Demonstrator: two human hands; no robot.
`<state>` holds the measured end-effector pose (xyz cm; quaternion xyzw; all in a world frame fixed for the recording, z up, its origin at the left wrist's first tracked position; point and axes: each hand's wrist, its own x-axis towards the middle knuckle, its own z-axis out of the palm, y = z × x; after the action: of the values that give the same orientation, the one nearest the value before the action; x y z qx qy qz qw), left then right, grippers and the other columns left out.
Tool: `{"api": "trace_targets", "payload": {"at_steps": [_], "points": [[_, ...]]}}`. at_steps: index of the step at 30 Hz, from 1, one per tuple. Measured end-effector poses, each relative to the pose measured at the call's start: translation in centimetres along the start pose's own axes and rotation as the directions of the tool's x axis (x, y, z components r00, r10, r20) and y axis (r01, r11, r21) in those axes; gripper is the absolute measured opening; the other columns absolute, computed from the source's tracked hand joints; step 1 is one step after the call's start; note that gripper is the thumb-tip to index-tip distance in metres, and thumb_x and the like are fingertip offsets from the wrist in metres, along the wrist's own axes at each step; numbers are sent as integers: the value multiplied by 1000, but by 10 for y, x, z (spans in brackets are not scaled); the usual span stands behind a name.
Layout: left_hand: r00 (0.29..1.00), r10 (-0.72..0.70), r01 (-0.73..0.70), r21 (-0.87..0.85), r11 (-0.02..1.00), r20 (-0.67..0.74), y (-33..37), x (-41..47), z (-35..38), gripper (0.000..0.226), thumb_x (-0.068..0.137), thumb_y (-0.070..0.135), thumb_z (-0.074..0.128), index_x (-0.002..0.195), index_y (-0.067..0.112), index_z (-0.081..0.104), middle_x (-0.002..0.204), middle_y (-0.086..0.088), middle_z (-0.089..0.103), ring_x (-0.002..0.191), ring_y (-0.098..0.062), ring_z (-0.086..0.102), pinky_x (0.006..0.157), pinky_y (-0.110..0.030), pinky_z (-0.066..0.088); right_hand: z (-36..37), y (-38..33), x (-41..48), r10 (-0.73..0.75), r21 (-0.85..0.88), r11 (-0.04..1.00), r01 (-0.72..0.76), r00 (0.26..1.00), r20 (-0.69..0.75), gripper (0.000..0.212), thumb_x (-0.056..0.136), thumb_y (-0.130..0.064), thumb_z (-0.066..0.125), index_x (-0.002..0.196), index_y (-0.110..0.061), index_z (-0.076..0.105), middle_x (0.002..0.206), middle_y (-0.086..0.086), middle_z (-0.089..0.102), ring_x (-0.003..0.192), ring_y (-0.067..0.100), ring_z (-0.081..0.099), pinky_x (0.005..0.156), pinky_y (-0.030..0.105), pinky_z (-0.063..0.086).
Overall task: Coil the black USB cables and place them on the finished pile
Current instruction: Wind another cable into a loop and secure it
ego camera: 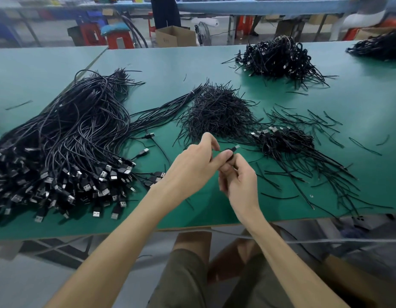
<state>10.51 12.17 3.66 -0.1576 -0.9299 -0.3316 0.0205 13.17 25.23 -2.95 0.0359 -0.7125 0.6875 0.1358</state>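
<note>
Both hands meet over the green table (161, 70), near its front edge. The left hand (192, 165) & the right hand (238, 181) hold one black USB cable (230, 153) between them. The L thumb & fingers pinch it from the left side. The R fingers curl round it from below. So both hands are closed tight on the cable, not loose. Its silver plug (237, 147) pokes out up & to the right. The rest of the cable is mostly hidden by fingers, so I can't tell how it's wound.

On the left lies a big pile of loose cables (59, 141), w/ lots of plugs pointing at the front edge. Behind the hands sits a heap of thin black ties (217, 112). Just right of the hands is a small pile of bundled cables (283, 141), w/ more thin ties spread out round it. Far back on the right is a bigger bundled pile (279, 58). One more dark pile (379, 47) sits at the far right corner.

Behind the table stand a cardboard box (174, 37) & a red stool (120, 37).
</note>
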Motion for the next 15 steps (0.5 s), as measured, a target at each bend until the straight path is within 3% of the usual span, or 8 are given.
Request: {"api": "trace_targets", "payload": {"at_steps": [2, 4, 7, 9, 10, 13, 15], "points": [[991, -99, 117, -249, 961, 86, 6, 2, 0, 32, 102, 54, 48, 102, 22, 50, 63, 3, 69, 53, -13, 59, 56, -30, 43, -1, 3, 2, 36, 57, 998, -35, 999, -12, 31, 103, -24, 50, 71, -24, 48, 59, 11, 54, 47, 20, 43, 46, 28, 34], [974, -90, 186, -505, 843, 208, 9, 0, -3, 30, 108, 39, 44, 113, 10, 51, 60, 0, 68, 52, -19, 61, 58, -28, 49, -3, 7, 3, 53, 100, 994, -52, 998, -14, 36, 105, -21, 48, 70, -25, 47, 57, 5, 52, 44, 15, 41, 43, 22, 32], [922, 97, 191, -661, 726, 374, -4, -2, -15, 36, 111, 13, 36, 145, 1, 36, 92, -14, 77, 76, -33, 71, 81, -41, 58, -4, 11, 6, 93, 141, 986, -92, 996, 2, 41, 99, -4, 45, 66, -29, 42, 55, -5, 42, 45, 11, 34, 42, 20, 29], [854, 265, 122, -666, 736, 448, -13, -4, -24, 47, 108, 4, 42, 153, 6, 31, 119, -18, 72, 99, -38, 70, 95, -50, 54, -4, 15, 8, 129, 129, 983, -129, 992, 5, 38, 93, 0, 45, 67, -27, 42, 56, -5, 39, 48, 12, 34, 43, 22, 28], [831, 311, 86, -660, 747, 461, -17, -5, -26, 47, 106, 1, 46, 151, 5, 35, 123, -14, 71, 103, -38, 70, 94, -49, 53, -4, 16, 8, 132, 105, 986, -132, 991, 2, 36, 93, -1, 46, 68, -26, 43, 57, -4, 40, 50, 14, 35, 44, 23, 29], [906, 201, 19, -512, 859, 371, -16, 0, -16, 33, 100, 9, 62, 133, 10, 58, 91, -1, 75, 76, -26, 69, 72, -37, 53, -6, 17, 7, 87, 31, 996, -87, 996, 4, 31, 99, -10, 49, 71, -23, 44, 57, -2, 48, 50, 17, 41, 45, 24, 33], [968, 89, -31, -240, 970, 237, -17, 3, -7, 22, 97, 32, 69, 117, 25, 70, 80, 3, 67, 70, -18, 61, 66, -32, 49, -5, 16, 6, 70, 10, 997, -70, 997, 21, 29, 101, -11, 47, 74, -19, 46, 56, 2, 52, 45, 18, 43, 43, 23, 32]]}}
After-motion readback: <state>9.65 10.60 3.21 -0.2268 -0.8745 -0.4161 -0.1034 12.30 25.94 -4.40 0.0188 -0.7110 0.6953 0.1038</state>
